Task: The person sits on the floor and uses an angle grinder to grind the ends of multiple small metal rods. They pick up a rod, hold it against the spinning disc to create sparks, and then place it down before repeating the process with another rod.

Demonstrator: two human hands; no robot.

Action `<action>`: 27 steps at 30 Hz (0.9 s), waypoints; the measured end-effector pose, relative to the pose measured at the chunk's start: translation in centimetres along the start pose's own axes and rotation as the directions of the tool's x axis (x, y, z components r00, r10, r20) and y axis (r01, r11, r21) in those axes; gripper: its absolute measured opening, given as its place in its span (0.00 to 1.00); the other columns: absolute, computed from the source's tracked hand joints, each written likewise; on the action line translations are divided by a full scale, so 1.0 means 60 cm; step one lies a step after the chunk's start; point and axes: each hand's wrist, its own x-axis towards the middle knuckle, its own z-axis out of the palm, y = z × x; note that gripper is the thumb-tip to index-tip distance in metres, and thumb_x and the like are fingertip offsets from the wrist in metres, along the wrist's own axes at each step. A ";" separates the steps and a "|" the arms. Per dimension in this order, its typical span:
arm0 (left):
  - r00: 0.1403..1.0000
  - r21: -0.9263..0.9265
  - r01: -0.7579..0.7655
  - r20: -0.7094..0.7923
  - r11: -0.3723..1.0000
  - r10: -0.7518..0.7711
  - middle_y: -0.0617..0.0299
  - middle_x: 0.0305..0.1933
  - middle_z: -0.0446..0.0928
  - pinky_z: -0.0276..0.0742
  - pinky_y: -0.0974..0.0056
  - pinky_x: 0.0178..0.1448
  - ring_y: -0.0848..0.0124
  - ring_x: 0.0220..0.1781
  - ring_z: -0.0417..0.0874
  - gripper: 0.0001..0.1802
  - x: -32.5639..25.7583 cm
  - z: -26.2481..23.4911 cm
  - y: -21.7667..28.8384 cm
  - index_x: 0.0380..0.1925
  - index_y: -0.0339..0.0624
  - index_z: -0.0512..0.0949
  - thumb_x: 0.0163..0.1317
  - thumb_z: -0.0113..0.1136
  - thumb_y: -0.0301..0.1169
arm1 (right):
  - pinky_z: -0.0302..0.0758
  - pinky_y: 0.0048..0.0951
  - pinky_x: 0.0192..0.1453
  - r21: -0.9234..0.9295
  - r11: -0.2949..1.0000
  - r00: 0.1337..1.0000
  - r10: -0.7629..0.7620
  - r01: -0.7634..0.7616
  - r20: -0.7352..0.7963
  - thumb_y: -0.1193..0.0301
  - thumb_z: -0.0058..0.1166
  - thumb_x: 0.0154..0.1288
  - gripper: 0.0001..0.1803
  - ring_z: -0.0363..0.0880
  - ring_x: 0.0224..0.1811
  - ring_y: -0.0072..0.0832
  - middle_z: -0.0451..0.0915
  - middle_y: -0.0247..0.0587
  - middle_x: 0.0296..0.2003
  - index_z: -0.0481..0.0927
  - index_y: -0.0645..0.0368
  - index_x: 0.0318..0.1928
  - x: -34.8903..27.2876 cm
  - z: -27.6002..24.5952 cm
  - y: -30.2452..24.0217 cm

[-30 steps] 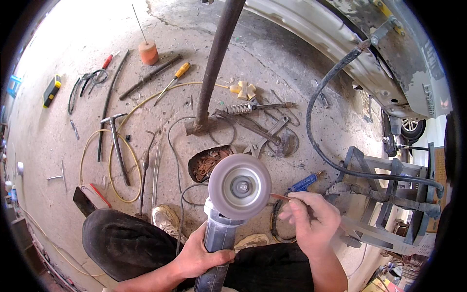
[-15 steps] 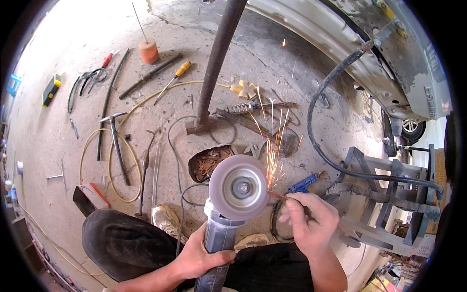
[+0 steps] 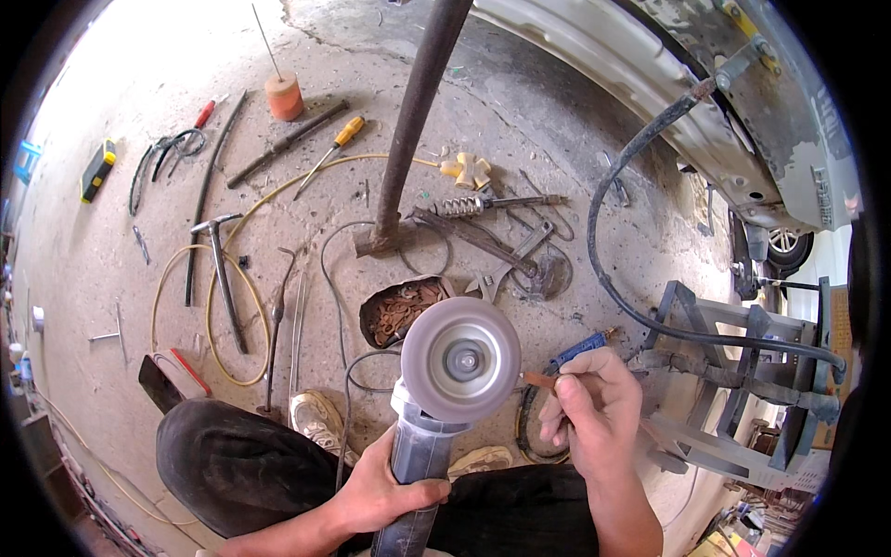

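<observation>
My left hand (image 3: 388,490) is wrapped around the dark body of an angle grinder (image 3: 422,457). Its round, pale grinding disc (image 3: 444,336) faces up towards me. Between the thumb and fingers of my right hand (image 3: 599,404) is a small rusty strip of metal (image 3: 539,379). The strip's tip lies just off the right edge of the disc, and no sparks show. Beyond the disc, an open container (image 3: 365,325) holds a heap of rusty metal pieces (image 3: 408,306).
A metal post (image 3: 422,102) rises beyond the container. Around it lie an adjustable wrench (image 3: 509,267), a hammer (image 3: 224,278), a screwdriver (image 3: 347,133) and a yellow hose (image 3: 278,188). A blue tool (image 3: 580,347) is past my right hand, near a grey metal frame (image 3: 682,302) and black hose (image 3: 601,265).
The stream of sparks at the disc's right edge has stopped. My right hand has drawn the metal strip slightly away and turned it. The grinder has shifted slightly right.
</observation>
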 end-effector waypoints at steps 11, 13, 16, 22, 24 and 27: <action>1.000 0.024 -0.023 -0.015 0.999 0.024 0.60 0.41 0.74 0.76 0.66 0.48 0.74 0.40 0.79 0.35 0.003 -0.001 -0.005 0.57 0.32 0.63 0.51 0.69 0.29 | 0.69 0.16 0.17 -0.031 0.999 0.999 -0.030 0.031 0.026 0.74 0.55 0.67 0.07 0.77 0.16 0.20 0.79 0.40 0.20 0.71 0.63 0.37 0.006 0.008 0.003; 0.999 0.023 -0.040 -0.016 0.999 0.040 0.60 0.41 0.74 0.75 0.66 0.48 0.74 0.40 0.79 0.35 0.005 -0.003 -0.010 0.57 0.32 0.63 0.51 0.69 0.30 | 0.69 0.16 0.17 -0.050 0.998 0.999 -0.037 0.039 0.029 0.74 0.55 0.67 0.07 0.77 0.16 0.20 0.79 0.40 0.20 0.71 0.63 0.36 0.005 0.007 0.002; 1.000 -0.022 0.024 -0.013 0.999 -0.024 0.59 0.40 0.75 0.76 0.66 0.47 0.74 0.39 0.79 0.35 0.002 -0.001 -0.001 0.56 0.31 0.63 0.51 0.69 0.29 | 0.68 0.16 0.17 -0.044 0.999 0.999 -0.028 0.030 0.034 0.75 0.55 0.67 0.07 0.76 0.16 0.19 0.79 0.40 0.20 0.71 0.63 0.36 0.007 0.007 0.006; 1.000 0.010 -0.014 -0.017 1.000 0.014 0.59 0.38 0.75 0.77 0.66 0.43 0.72 0.36 0.81 0.33 0.002 0.000 0.003 0.56 0.31 0.63 0.51 0.68 0.28 | 0.68 0.17 0.17 -0.043 0.999 0.999 -0.021 0.022 0.029 0.75 0.54 0.67 0.06 0.76 0.16 0.20 0.79 0.40 0.20 0.71 0.63 0.36 0.008 0.009 0.006; 1.000 -0.013 -0.003 -0.015 1.000 0.003 0.59 0.38 0.76 0.77 0.66 0.43 0.72 0.36 0.81 0.33 0.003 0.000 0.004 0.56 0.32 0.63 0.52 0.68 0.28 | 0.68 0.17 0.17 -0.056 0.998 0.999 -0.038 0.040 0.038 0.75 0.54 0.67 0.06 0.76 0.16 0.20 0.79 0.39 0.20 0.71 0.63 0.36 0.008 0.006 0.007; 1.000 -0.013 -0.001 -0.020 1.000 0.001 0.59 0.37 0.76 0.78 0.66 0.42 0.72 0.35 0.81 0.33 0.002 0.001 0.005 0.56 0.32 0.63 0.52 0.68 0.28 | 0.68 0.17 0.18 -0.038 0.998 0.998 -0.040 0.042 0.045 0.75 0.54 0.67 0.06 0.77 0.16 0.20 0.79 0.39 0.20 0.70 0.63 0.36 0.009 0.010 0.008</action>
